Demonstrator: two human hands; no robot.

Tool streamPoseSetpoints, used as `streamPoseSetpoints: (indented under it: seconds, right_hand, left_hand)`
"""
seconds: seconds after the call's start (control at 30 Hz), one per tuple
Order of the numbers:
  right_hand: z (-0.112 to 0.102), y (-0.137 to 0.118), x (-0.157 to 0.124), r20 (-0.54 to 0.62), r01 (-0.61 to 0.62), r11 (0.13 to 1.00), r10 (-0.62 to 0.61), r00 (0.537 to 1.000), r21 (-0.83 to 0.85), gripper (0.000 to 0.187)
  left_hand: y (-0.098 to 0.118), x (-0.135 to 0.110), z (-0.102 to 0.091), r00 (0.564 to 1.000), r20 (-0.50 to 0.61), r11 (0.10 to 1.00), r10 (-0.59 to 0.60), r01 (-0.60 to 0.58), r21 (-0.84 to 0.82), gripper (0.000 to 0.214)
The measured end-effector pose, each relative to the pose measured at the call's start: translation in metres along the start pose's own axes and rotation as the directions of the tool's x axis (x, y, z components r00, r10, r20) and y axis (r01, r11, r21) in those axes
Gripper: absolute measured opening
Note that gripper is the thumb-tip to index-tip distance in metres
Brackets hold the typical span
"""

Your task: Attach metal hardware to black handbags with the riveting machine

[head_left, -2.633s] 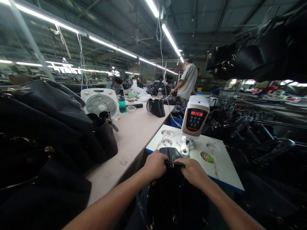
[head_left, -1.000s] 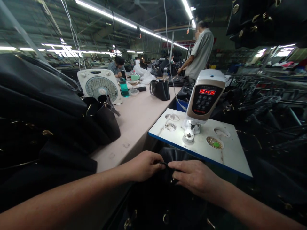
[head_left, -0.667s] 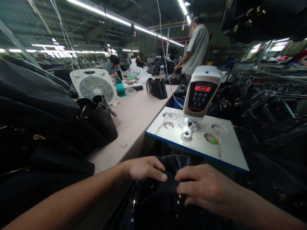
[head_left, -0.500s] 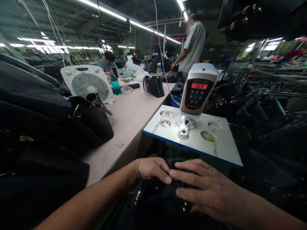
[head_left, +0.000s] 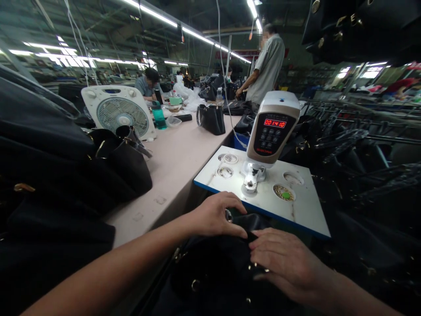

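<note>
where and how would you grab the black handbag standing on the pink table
Probably by the handle at its image-left end, coming from the near left. The black handbag stands on its base on the pink table, and that handle loops out past the body, while the near side shows unobstructed. How stiff the handle is can't be told.

Bag [head_left: 217, 281] at near centre, machine [head_left: 271, 131] beyond it on the right table [head_left: 305, 206], left table [head_left: 177, 162] alongside, piled bags [head_left: 125, 169] at left, fan [head_left: 123, 109] behind them, bottle [head_left: 158, 117] right of the fan, handbag [head_left: 213, 119] farther right
</note>
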State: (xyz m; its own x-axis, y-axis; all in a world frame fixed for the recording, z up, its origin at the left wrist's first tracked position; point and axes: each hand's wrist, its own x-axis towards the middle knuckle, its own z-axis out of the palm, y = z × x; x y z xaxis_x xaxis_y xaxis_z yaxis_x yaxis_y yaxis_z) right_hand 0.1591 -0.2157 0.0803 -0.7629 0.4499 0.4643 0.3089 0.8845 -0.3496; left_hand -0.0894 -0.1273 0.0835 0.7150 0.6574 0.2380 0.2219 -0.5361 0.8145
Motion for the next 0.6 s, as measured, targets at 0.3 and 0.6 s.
streamPoseSetpoints:
  seconds: [0.3,0.6]
  right_hand:
    - [-0.018,-0.015,0.02,-0.148,0.004,0.992,-0.023,0.989,-0.129,0.01]
    - [0.01,-0.018,-0.015,-0.073,-0.471,0.876,0.479,0.875,0.107,0.007]
  left_hand:
    - [0.003,-0.009,0.012,0.949,-0.193,0.963,0.25,-0.224,0.148,0.018]
    - [-0.066,0.037,0.117,0.91,0.351,0.554,-0.221,0.414,-0.723,0.046]
